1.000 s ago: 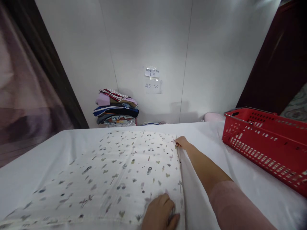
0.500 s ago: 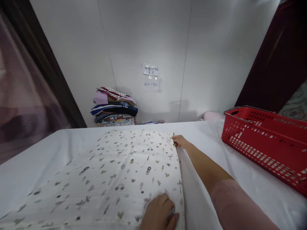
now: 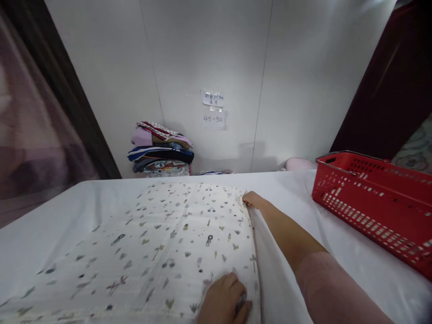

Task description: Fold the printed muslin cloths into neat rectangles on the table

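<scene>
A white cloth (image 3: 162,238) printed with small plants, rainbows and other motifs lies spread over the white-covered table. At its far right corner, my right hand (image 3: 252,200) has its fingers closed on the cloth's edge. My left hand (image 3: 223,299) is much closer to me, at the bottom of the view, with curled fingers pinching the cloth near the same right edge. That edge runs fairly straight between the two hands. The cloth's near left part runs out of view at the lower left.
A red plastic basket (image 3: 367,202) with a metal handle stands on the table (image 3: 286,184) at the right. Behind the far edge is a stack of folded fabrics (image 3: 162,150). Paper labels (image 3: 214,119) are stuck on the pale wall; curtains hang at the left.
My right hand's fingers have curled in more tightly at the far corner, which is drawn slightly toward me. My left hand has hardly moved.
</scene>
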### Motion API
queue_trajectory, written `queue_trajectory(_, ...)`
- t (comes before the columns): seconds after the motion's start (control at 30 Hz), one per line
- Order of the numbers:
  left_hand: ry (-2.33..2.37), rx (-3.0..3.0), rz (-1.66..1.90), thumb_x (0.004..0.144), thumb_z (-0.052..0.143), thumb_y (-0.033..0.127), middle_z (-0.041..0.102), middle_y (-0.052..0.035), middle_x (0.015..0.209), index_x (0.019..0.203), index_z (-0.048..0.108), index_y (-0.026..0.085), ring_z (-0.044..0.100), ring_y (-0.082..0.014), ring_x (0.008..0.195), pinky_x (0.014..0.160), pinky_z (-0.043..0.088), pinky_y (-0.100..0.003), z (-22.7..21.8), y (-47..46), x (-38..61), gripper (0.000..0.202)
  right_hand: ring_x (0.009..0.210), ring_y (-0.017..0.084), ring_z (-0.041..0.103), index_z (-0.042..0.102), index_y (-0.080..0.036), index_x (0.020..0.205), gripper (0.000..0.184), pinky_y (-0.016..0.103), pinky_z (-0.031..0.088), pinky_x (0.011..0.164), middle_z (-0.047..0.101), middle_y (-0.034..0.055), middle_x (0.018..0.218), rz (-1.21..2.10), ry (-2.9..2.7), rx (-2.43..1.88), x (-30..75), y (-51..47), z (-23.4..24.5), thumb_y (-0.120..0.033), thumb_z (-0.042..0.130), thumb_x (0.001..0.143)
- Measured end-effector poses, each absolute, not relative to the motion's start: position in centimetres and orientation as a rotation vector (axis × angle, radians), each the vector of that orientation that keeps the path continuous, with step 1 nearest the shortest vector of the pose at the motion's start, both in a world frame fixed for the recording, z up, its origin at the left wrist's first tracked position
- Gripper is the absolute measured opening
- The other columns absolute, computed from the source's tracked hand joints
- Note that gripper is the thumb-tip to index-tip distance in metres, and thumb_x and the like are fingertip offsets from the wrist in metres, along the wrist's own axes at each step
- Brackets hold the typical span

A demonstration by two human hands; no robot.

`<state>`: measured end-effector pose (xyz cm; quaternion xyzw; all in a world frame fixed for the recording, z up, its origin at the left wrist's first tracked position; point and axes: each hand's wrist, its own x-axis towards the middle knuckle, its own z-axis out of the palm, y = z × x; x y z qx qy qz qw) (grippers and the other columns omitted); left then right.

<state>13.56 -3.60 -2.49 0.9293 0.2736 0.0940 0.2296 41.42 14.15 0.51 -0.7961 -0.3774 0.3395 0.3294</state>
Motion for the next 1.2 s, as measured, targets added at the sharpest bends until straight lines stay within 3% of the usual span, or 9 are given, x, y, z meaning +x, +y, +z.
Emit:
queue_trajectory(0.37,0.714,2.564,0.313,0.075,0.057,0.019,0.058,-0.0025,0.091,0.086,0.056,0.02,0.053,-0.0172,0.083,0.072,0.04,-0.029,-2.4,-3.6,13.5,0.012,0.085,0.015,0.06,0.054,-0.015,0.111,0.028,0.033,0.052,0.072,0.058,0.006,0.105,1.035,-0.913,-1.891,41.9,12.8,1.0,-0.033,0.052,0.089)
queue_trajectory(0.5,0.698,2.545,0.347,0.076,0.054,0.018,0.057,-0.0029,0.091,0.086,0.056,0.02,0.053,-0.0174,0.085,0.072,0.04,-0.028,-1.9,-3.8,13.4,0.011,0.069,0.011,0.059,0.054,-0.013,0.106,0.028,0.026,0.052,0.06,0.06,0.003,0.09,0.988,-0.907,-1.866,42.1,12.6,0.9,-0.035,0.05,0.09)
queue_trajectory(0.67,0.704,2.544,0.377,0.08,0.052,0.02,0.057,-0.0036,0.091,0.085,0.055,0.02,0.053,-0.0174,0.083,0.071,0.039,-0.029,-1.4,-4.1,13.3,0.007,0.05,0.008,0.051,0.055,-0.014,0.093,0.023,0.02,0.044,0.045,0.056,-0.0023,0.067,0.812,-0.928,-1.975,42.7,13.3,0.1,-0.026,0.067,0.077)
queue_trajectory(0.87,0.712,2.52,0.362,0.082,0.05,0.021,0.057,-0.004,0.092,0.086,0.055,0.02,0.052,-0.018,0.085,0.073,0.04,-0.03,-1.0,-4.2,13.2,0.007,0.058,0.008,0.053,0.055,-0.014,0.097,0.018,0.022,0.046,0.054,0.058,-0.0003,0.08,0.597,-0.966,-2.108,44.0,13.7,-0.8,-0.027,0.056,0.086)
queue_trajectory(1.2,0.683,2.548,0.365,0.082,0.053,0.025,0.055,-0.0037,0.093,0.085,0.056,0.02,0.05,-0.0185,0.086,0.073,0.038,-0.031,-0.8,-4.5,13.1,0.007,0.063,0.013,0.057,0.058,-0.018,0.099,0.029,0.02,0.041,0.053,0.061,0.0007,0.076,0.461,-1.008,-2.204,44.5,13.5,-1.3,-0.012,0.064,0.071)
